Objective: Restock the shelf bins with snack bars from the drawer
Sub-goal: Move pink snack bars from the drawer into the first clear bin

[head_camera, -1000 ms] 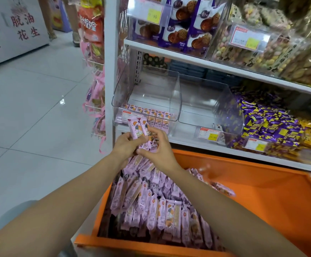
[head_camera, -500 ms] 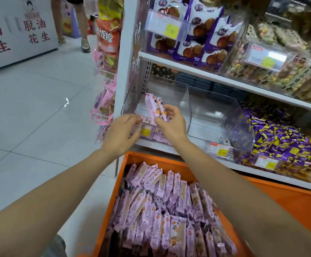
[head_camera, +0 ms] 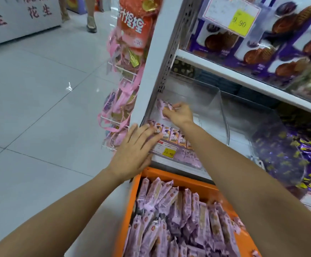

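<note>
Jutting left from right hand (head_camera: pixel 181 115): snack bars (head_camera: pixel 162 105)

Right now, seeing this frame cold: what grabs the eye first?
The orange drawer at the bottom, packed with pink-wrapped snack bars, dominates. Above it, the right hand grips a small bundle of bars inside the clear plastic shelf bin, while the left hand lies flat-fingered against the bin's front. Further right sits a heap of purple-wrapped candies.
</note>
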`<state>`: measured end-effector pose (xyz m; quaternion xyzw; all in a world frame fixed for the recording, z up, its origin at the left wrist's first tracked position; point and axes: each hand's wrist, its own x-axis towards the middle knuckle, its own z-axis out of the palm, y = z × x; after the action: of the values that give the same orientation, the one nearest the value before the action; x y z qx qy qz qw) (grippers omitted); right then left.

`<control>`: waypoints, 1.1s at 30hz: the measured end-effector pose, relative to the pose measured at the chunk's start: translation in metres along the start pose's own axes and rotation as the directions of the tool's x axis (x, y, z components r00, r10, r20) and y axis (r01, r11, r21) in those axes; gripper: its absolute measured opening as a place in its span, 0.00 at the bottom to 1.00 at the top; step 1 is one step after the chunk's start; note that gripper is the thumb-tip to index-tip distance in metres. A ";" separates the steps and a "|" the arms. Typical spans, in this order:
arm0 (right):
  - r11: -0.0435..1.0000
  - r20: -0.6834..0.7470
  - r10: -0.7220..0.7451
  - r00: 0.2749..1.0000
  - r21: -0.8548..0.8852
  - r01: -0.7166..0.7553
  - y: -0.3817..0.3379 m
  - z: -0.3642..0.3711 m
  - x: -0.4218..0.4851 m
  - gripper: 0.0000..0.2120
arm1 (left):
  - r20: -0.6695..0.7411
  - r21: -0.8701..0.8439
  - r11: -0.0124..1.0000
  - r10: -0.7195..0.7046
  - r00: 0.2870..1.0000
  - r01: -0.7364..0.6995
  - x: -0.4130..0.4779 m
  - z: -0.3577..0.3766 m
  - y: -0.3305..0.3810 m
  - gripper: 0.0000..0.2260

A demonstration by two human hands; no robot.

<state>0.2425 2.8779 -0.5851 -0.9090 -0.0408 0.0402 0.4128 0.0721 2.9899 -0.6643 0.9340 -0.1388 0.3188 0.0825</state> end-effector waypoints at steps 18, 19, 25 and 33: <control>0.993 0.263 0.009 0.965 -0.118 0.023 -0.001 0.030 0.021 0.20 | -0.069 -0.065 0.996 -0.065 0.995 0.060 0.003 0.018 0.004 0.27; 0.993 0.297 0.011 0.955 -0.112 0.023 0.000 0.029 0.020 0.23 | -0.053 -0.065 0.996 -0.070 0.996 0.066 0.002 0.016 0.005 0.27; 0.997 0.299 -0.052 0.953 -0.034 0.065 0.006 0.018 0.002 0.26 | 0.059 -0.086 0.988 -0.124 0.991 0.128 0.002 0.003 0.011 0.27; 0.923 0.011 -0.323 0.946 0.225 0.312 -0.002 -0.014 -0.068 0.09 | 0.124 -0.082 0.974 -0.200 0.972 0.211 -0.020 -0.019 0.038 0.32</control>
<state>0.1763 2.8613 -0.5713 -0.8377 -0.1925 -0.0013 0.5111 0.0347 2.9629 -0.6592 0.9552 -0.0605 0.2475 0.1509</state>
